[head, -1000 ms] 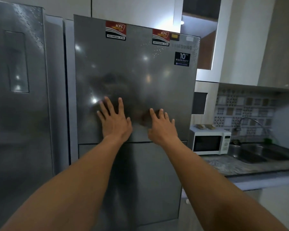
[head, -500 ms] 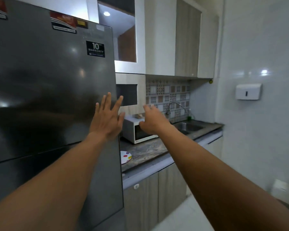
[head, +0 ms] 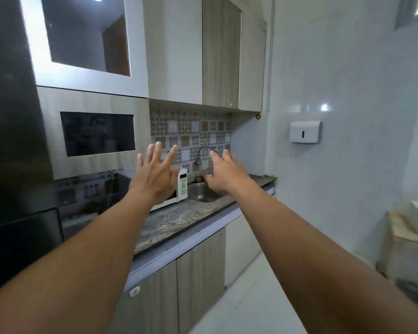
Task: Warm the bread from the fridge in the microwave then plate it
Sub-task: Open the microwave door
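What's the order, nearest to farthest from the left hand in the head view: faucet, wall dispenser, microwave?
1. microwave: on the counter directly behind the left hand, which partly covers it.
2. faucet: to the hand's right, over the sink.
3. wall dispenser: far right, mounted on the side wall.

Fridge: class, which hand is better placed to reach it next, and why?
Left, probably. The fridge stands at the far left; the left hand, open and empty, is nearer it, before the microwave. The right hand, also open, hovers by the sink, farther off.
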A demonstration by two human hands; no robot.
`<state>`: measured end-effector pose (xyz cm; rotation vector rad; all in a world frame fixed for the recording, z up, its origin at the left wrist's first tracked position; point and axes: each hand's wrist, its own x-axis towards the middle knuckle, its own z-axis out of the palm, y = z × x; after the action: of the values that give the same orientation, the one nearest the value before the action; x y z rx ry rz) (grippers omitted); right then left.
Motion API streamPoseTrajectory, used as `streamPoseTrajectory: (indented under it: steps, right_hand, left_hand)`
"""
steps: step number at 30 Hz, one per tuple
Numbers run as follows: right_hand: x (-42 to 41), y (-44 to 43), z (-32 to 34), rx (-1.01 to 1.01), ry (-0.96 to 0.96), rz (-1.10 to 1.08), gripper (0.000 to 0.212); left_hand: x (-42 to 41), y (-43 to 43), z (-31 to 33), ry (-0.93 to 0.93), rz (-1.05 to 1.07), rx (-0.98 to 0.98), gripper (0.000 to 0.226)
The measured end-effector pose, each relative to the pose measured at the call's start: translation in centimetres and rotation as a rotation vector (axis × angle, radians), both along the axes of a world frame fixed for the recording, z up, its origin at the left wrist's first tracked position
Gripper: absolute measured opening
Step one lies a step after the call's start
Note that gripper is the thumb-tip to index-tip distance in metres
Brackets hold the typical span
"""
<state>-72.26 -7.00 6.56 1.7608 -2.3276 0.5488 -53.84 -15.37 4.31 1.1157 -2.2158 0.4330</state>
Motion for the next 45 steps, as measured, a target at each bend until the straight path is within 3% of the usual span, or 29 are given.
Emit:
streamPoseTrajectory:
  steps: [8, 20, 34, 45]
  right_hand:
    - [-13.4, -6.2, 0.7, 0.016, 0.034, -0.028, 0.081]
    - [-26.2, -18.5, -2.2, 0.042, 0.02, -0.032, 0.081]
    - [-36.8, -39.8, -1.8, 0.064, -0.007, 0.0, 0.081]
    - [-43.3, -57.8, -4.7, 0.097, -0.053, 0.192, 0.081]
  left_hand:
    - [-14.0, -6.6, 0.5, -0.008, -0.041, 0.04, 0.063]
    - [-26.6, -20.8, -2.0, -0.047, -0.012, 0.123, 0.063]
    - [-38.1, -41.7, -1.6, -0.059, -0.006, 0.172, 0.063]
    - [-42.1, -56.2, -5.1, -0.095, 0.183, 0.226, 0.065]
